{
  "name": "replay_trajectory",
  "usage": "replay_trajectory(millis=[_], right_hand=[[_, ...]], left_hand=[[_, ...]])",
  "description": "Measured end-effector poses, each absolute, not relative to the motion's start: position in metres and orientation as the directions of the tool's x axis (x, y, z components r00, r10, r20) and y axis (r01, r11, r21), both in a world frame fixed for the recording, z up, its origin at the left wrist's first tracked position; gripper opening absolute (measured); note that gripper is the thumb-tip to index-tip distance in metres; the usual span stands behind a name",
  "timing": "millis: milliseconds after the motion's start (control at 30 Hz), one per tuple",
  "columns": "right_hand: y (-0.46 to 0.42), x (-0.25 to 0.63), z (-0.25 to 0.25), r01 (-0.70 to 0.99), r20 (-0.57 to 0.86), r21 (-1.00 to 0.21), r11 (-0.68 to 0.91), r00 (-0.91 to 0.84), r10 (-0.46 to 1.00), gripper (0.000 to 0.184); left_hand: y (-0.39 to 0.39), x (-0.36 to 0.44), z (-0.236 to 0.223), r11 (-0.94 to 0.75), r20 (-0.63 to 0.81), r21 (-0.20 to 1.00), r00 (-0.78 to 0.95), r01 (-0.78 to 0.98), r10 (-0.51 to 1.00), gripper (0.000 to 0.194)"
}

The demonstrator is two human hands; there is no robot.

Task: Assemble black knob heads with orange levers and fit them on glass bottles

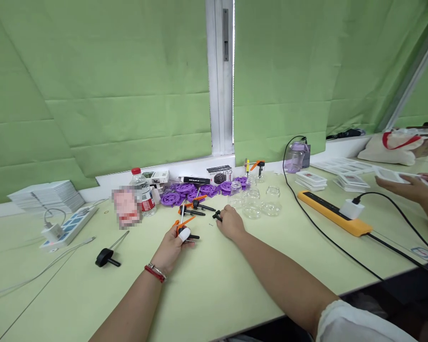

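Note:
My left hand (176, 247) is closed around a black-and-orange plastic part with a thin metal rod (182, 214) sticking up. A white covering wraps one of its fingertips. To its right, my right hand (231, 222) reaches down to the table, its fingers closed on a small black piece (217, 216); how much of that piece they hide I cannot tell. Black handled parts with orange pieces (192, 212) lie just beyond and between the hands. Tiny metal bits (210, 224) rest beside my right fingers. A black crank with a metal shaft (105, 257) lies at the left.
Purple wheel-shaped pieces (185, 191) are heaped behind the hands, with clear round containers (252, 211) on their right. A red-capped bottle (146, 192) stands left. White (71, 228) and orange power strips (333, 213) flank the work area. Another person's hand (401, 187) holds a white sheet.

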State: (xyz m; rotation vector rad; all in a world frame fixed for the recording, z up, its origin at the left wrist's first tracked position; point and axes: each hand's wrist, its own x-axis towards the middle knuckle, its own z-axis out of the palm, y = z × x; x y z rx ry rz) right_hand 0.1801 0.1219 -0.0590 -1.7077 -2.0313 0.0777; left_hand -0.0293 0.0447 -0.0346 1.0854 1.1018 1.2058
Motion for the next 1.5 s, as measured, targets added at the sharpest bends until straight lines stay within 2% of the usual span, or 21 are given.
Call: replay_trajectory(millis=[267, 333, 400, 500, 600, 1033, 1200, 1500], right_hand=[[0.117, 0.182, -0.047, 0.888, 0.378, -0.378, 0.260, -0.108, 0.920, 0.010], [0.111, 0.182, -0.042, 0.814, 0.447, -0.447, 0.371, -0.155, 0.881, 0.009], [0.102, 0.180, -0.038, 0.669, 0.506, -0.524, 0.527, -0.254, 0.824, 0.008], [0.090, 0.173, -0.035, 0.526, 0.476, -0.573, 0.629, -0.411, 0.777, 0.007], [0.083, 0.166, -0.036, 0.524, 0.418, -0.581, 0.623, -0.465, 0.780, 0.007], [0.082, 0.164, -0.040, 0.429, 0.396, -0.703, 0.567, -0.426, 0.813, 0.010], [0.083, 0.163, -0.043, 0.435, 0.407, -0.697, 0.570, -0.415, 0.814, 0.014], [0.082, 0.161, -0.044, 0.430, 0.380, -0.705, 0.563, -0.442, 0.813, 0.015]], left_hand=[[0.044, -0.028, -0.030, 0.064, -0.069, 0.966, -0.013, -0.249, 0.998, 0.022], [0.043, -0.029, -0.028, 0.047, -0.058, 0.964, -0.033, -0.263, 0.998, 0.021], [0.043, -0.029, -0.026, 0.029, -0.050, 0.959, -0.067, -0.281, 0.997, 0.021], [0.044, -0.031, -0.024, 0.016, -0.053, 0.950, -0.110, -0.312, 0.993, 0.020], [0.046, -0.032, -0.024, 0.025, -0.070, 0.940, -0.121, -0.340, 0.990, 0.019], [0.039, -0.028, -0.022, 0.070, -0.062, 0.934, 0.033, -0.352, 0.998, 0.026], [0.037, -0.028, -0.023, 0.064, -0.057, 0.968, 0.033, -0.244, 0.998, 0.044], [0.041, -0.026, -0.032, -0.036, 0.033, 0.998, -0.074, -0.046, 0.997, 0.035]])
